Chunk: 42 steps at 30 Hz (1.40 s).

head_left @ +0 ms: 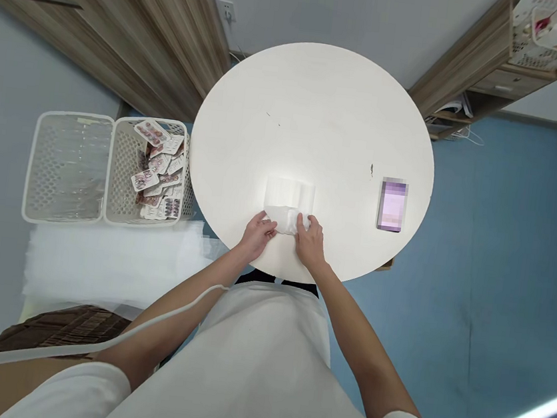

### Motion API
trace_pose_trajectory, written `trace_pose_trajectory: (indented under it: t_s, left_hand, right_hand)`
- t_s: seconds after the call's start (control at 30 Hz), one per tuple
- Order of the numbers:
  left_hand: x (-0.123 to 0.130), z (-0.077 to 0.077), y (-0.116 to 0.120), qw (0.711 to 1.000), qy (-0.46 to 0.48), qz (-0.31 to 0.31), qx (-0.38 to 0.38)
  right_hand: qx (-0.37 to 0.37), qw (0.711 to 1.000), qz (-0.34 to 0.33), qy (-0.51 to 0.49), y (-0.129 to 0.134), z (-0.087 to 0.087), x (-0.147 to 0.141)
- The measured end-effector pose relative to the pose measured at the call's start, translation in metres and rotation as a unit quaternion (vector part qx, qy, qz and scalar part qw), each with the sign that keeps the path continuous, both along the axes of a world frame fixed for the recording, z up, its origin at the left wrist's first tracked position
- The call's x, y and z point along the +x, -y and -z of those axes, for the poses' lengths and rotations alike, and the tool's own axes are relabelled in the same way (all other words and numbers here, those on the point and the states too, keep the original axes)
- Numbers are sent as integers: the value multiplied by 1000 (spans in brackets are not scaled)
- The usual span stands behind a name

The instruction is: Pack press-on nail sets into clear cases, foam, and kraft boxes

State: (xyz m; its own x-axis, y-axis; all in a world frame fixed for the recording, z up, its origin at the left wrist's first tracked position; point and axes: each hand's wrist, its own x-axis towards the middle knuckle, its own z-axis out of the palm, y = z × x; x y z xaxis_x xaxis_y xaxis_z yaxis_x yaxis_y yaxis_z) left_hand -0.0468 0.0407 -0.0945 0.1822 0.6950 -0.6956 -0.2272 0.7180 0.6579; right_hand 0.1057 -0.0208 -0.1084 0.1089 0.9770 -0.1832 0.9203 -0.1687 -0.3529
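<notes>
Holding one white sheet [289, 195], the left hand [256, 237] has bent fingers nearly closed on its near left corner. The right hand [309, 241] has bent fingers too, and pinches the near right corner. The sheet lies on one round white table [320, 106], close to its near edge. One purple thing [392, 205], blurred, lies well to the right. Two white baskets [142, 223] sit at the left: one holds packs [160, 165], too many to count, and one holds clear plastic [70, 162]. Far off at the right, one more basket [534, 61] stands up high.
</notes>
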Motion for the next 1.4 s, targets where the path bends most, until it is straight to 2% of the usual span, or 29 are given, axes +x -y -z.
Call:
trace_pose_trajectory:
  t_s: [0.07,0.13,0.27,0.37,0.43,0.5,0.6,0.67,0.7,0.73,0.8,0.9,0.97,1.07,1.2,1.3,1.37,1.4]
  left_hand:
    - [-1,0,-3,996,-32,84,25]
    - [0,0,-6,982,-106,132,79]
    - [13,-5,-7,935,-201,227,186]
    - [28,-9,-4,889,-249,296,245]
    - [35,-11,-1,859,-278,329,275]
    - [40,-13,4,818,-305,370,316]
    - [41,-15,13,730,-346,430,402]
    - [35,-17,17,687,-348,460,442]
    - [30,-17,18,677,-335,473,454]
    - [25,-18,17,675,-314,483,460]
    - [12,-19,13,689,-271,488,462]
    - [2,-18,1,718,-279,437,465]
    - [5,-16,-7,711,-301,415,481]
    - [20,-13,-14,691,-309,436,487]
    - [34,-11,-16,680,-329,460,468]
    - [35,-13,-19,698,-296,451,471]
    - [35,-15,-24,716,-257,447,471]
    - [35,-17,-27,723,-241,447,469]
  right_hand:
    - [5,1000,-1,1,0,0,0]
    - [14,1000,3,2,0,0,-3]
    - [11,1000,15,-15,-2,1,-9]
    - [-9,996,11,-85,-5,0,-4]
    - [-12,984,19,-179,-7,-2,5]
    - [-13,953,54,-297,-9,-5,15]
    - [-24,906,136,-400,-14,-9,21]
    - [-35,907,172,-382,-20,-11,19]
    - [-41,915,179,-359,-23,-12,17]
    - [-44,925,179,-332,-26,-13,14]
    - [-44,942,166,-288,-31,-12,11]
    - [-38,954,145,-260,-33,-7,9]
    - [-41,956,137,-255,-32,-4,11]
    - [-48,958,105,-263,-26,-4,17]
    - [5,977,-2,-212,-16,-16,28]
    - [18,979,-123,-164,-16,-22,34]
    - [-4,974,-163,-159,-21,-20,36]
    - [-14,974,-163,-159,-24,-18,37]
